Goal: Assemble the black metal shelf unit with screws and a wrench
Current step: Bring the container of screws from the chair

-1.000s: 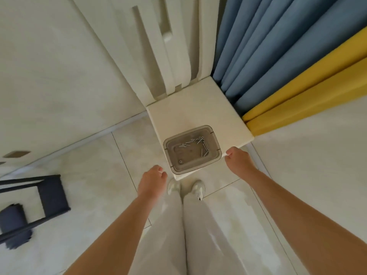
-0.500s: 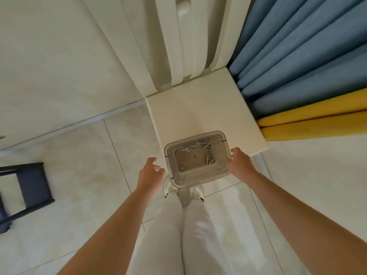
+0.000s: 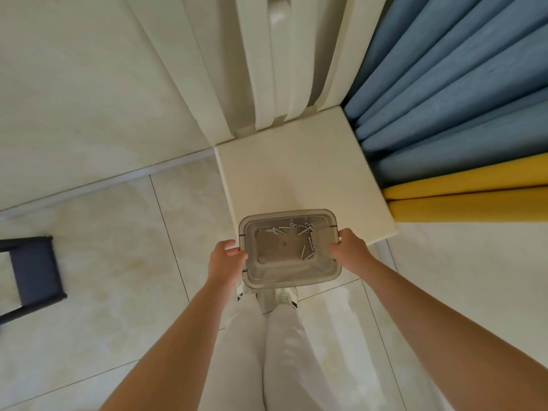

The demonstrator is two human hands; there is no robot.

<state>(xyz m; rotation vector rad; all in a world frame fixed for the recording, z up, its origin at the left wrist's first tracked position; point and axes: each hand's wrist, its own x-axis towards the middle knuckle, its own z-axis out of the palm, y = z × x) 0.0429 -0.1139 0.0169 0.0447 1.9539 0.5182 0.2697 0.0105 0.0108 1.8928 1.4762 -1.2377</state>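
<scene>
Two hands (image 3: 226, 259) (image 3: 350, 252) grip a bin (image 3: 284, 214) at cream chair (image 3: 296, 173) on tiled floor (image 3: 118, 262).

The tub (image 3: 287, 214) is smoky see-through plastic, smooth with a slight sheen, and the screws (image 3: 305, 252) in it look like bright bare metal. The floor tiles (image 3: 118, 262) are polished and glossy enough to throw reflections, while the white desk (image 3: 296, 173) has a flat matt finish. The blue curtain (image 3: 459, 99) and yellow curtain (image 3: 474, 209) are soft matt cloth, and the black shelf frame (image 3: 35, 271) looks dull and dark, though it's blurry.
</scene>
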